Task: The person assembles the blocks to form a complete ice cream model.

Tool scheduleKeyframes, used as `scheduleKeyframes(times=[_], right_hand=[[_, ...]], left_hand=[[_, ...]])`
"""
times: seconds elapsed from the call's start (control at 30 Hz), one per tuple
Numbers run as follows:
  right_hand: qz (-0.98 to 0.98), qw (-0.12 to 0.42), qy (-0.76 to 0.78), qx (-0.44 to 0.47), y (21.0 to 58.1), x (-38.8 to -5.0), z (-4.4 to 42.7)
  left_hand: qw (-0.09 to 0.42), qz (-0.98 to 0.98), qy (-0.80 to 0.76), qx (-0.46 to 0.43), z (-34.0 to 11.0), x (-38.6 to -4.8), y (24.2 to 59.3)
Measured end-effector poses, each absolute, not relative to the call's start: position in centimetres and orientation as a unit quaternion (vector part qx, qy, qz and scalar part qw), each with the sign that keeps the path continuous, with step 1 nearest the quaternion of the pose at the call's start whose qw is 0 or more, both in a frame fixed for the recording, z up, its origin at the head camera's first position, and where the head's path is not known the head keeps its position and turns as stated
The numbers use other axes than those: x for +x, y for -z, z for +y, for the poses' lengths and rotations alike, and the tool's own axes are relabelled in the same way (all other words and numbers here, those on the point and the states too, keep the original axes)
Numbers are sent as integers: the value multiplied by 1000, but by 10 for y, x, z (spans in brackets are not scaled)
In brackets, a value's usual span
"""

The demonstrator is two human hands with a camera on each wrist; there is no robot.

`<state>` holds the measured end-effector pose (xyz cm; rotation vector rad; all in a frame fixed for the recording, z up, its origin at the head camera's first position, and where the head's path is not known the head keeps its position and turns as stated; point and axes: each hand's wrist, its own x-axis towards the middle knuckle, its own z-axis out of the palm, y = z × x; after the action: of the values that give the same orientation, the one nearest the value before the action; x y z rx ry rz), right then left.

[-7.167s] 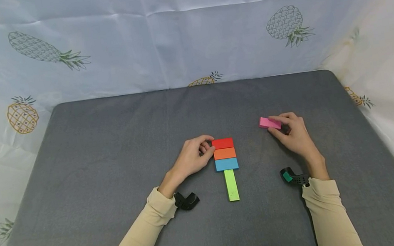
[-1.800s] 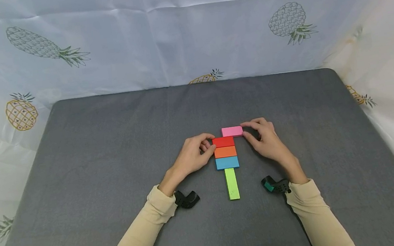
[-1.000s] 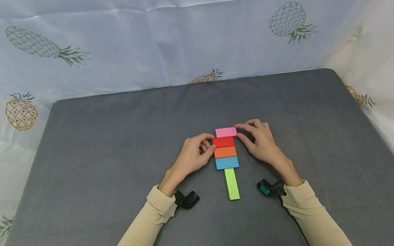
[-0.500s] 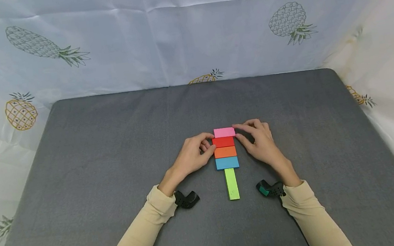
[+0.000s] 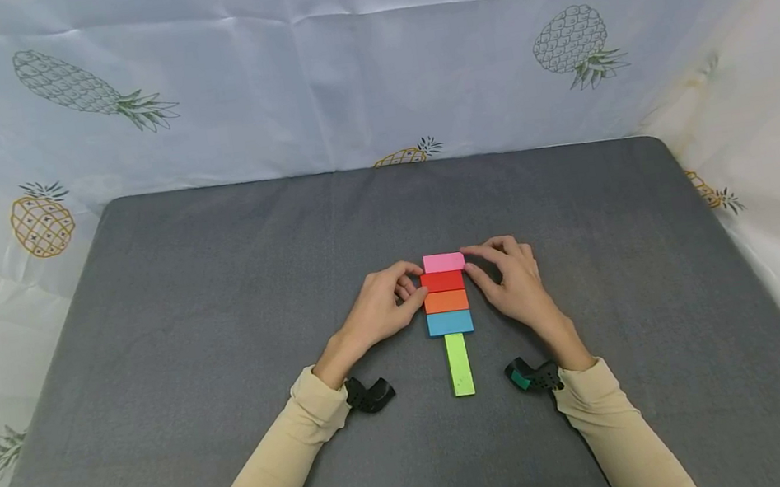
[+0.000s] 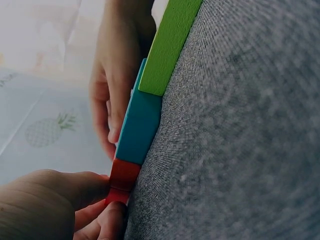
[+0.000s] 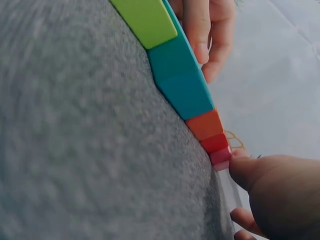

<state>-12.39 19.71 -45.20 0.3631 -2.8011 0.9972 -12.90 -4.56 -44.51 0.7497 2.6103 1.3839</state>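
Note:
A row of wooden blocks lies on the table. Nearest is a green block, set lengthwise, touching the blue block at its end. Beyond it, crosswise and side by side, come the orange block, the red block and the pink block, which sits slightly right of the red one. My left hand pinches the left end of the red block between thumb and index finger. On the other side, my right hand holds the pink block's right end with thumb and index finger.
The grey cloth-covered table extends around the blocks. Behind it hangs a pale curtain with printed pineapples. Dark wrist devices, one on the left wrist and one on the right wrist, sit low near the table.
My right hand has brought the pink block leftward from the far right to the red block's far side, then slid it left along that edge. The left hand stays in place.

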Motion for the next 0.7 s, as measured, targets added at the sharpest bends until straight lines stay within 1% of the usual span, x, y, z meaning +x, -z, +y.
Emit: scheduleKeyframes(times=[0.3, 0.53, 0.7], right_hand=[[-932, 90, -334, 113, 454, -123, 193], [-928, 99, -343, 103, 455, -122, 190], [-930, 96, -342, 97, 455, -122, 189]], left_hand=[[34, 852, -459, 250, -46, -128, 445], [37, 852, -459, 247, -46, -127, 445], [31, 853, -458, 249, -46, -128, 445]])
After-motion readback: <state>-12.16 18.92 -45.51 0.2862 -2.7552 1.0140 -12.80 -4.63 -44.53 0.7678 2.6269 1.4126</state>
